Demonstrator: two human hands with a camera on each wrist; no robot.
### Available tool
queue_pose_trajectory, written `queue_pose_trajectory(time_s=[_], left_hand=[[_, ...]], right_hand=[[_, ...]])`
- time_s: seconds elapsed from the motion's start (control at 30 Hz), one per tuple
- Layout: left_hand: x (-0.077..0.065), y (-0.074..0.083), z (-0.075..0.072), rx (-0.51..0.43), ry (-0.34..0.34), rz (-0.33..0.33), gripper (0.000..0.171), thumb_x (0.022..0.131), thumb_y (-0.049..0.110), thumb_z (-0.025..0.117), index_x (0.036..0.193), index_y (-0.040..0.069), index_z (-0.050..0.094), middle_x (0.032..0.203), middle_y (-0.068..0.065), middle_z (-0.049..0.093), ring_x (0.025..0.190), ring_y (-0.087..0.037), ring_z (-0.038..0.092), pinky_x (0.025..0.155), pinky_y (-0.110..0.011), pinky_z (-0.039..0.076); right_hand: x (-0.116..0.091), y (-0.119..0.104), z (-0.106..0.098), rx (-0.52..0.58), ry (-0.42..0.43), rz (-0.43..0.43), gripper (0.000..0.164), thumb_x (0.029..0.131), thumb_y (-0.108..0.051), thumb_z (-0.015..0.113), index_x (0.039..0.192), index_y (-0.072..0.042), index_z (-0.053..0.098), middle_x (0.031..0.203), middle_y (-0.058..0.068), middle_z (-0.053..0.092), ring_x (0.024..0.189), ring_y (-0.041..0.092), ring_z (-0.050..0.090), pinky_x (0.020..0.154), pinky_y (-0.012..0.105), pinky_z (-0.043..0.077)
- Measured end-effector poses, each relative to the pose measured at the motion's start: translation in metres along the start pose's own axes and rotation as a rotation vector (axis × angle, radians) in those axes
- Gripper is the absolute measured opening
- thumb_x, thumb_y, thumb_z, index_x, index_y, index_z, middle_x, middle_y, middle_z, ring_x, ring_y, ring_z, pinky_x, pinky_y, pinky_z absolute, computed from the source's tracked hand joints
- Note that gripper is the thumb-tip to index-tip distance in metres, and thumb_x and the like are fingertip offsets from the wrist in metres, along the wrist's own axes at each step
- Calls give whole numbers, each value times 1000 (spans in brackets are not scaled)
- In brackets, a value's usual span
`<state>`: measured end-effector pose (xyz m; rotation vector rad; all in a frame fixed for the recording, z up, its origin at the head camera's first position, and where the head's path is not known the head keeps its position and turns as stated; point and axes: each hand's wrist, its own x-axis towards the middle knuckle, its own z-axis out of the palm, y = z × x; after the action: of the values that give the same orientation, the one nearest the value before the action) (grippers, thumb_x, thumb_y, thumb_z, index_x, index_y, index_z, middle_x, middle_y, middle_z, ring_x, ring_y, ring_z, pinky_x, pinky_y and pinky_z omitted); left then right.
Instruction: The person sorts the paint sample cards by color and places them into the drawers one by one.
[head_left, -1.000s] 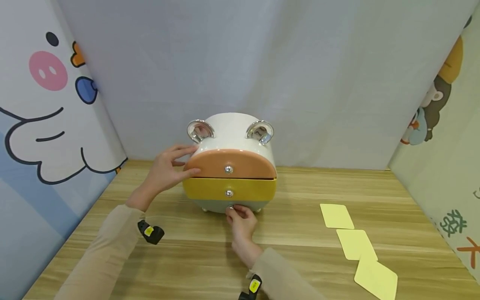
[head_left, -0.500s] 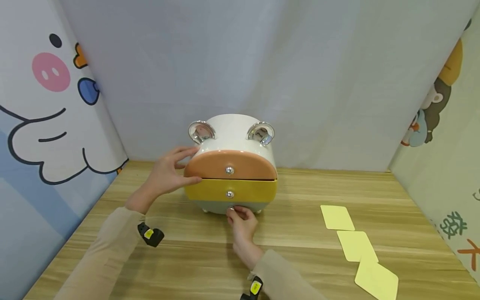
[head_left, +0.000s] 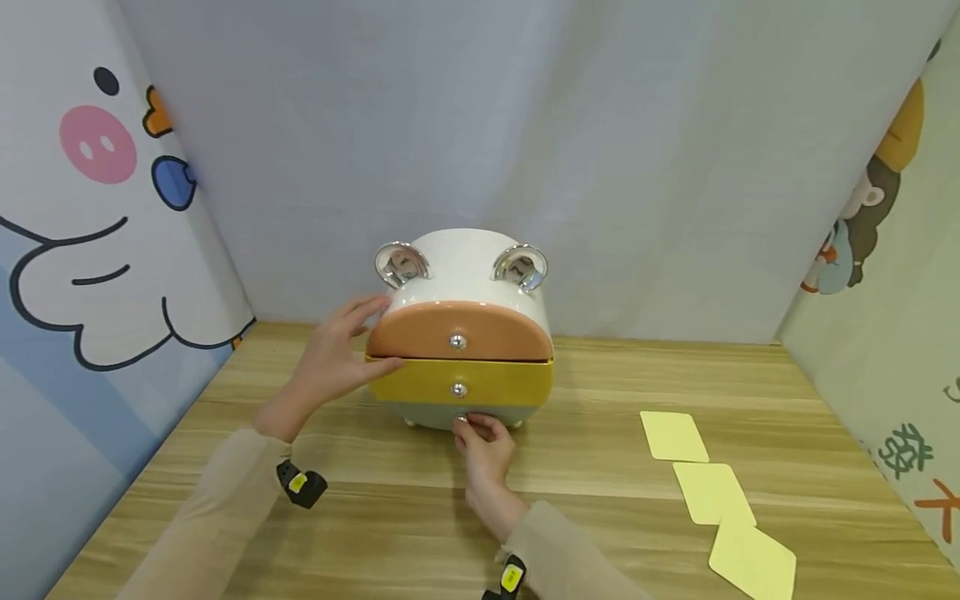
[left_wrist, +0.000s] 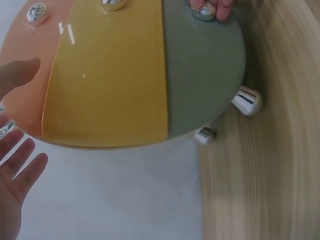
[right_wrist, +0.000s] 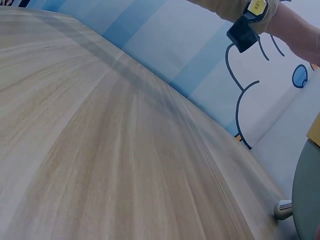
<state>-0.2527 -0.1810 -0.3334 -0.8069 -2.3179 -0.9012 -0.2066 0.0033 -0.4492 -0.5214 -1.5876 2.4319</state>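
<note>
Cabinet (head_left: 461, 321) stands at the far middle of the bench (head_left: 360, 533), its bottom drawer (head_left: 423, 415) apparently not yet pulled out, my right hand (head_left: 486, 458) pinching its knob (left_wrist: 204, 15), my left hand (head_left: 335, 354) spread at the left side.

Smooth, glossy drawer box (head_left: 460, 321) with mirror-bright metallic knobs (head_left: 459, 390); wood-grained tabletop (head_left: 600, 467); matt, paper-like notes (head_left: 714, 493); cloth sleeves (head_left: 213, 500)

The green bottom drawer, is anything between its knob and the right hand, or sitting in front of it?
Nothing visible stands between: the right hand pinches the knob of the green bottom drawer. Directly in front, only that hand and arm show; the yellow cards lie off to the right.
</note>
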Motion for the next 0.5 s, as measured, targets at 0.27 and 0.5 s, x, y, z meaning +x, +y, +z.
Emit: queue_pose_trajectory(time_s=[0.27,0.5], left_hand=[[-18,-8,2,-23,10,-24,76,62,12,83,128,1,48,127,-15,49,113,-32,49,80,-44,53],[-22,-12,9,-62,37,-41,76,62,7,83,129,2,47,124,-15,50,107,-31,52,78,-46,53]], right_hand=[[-1,-1,0,7,-16,2,20,75,4,68,92,8,58,77,7,56,67,11,59,66,23,54],[-3,-1,1,4,-2,1,21,75,4,68,93,8,58,79,7,56,68,11,59,66,23,54]])
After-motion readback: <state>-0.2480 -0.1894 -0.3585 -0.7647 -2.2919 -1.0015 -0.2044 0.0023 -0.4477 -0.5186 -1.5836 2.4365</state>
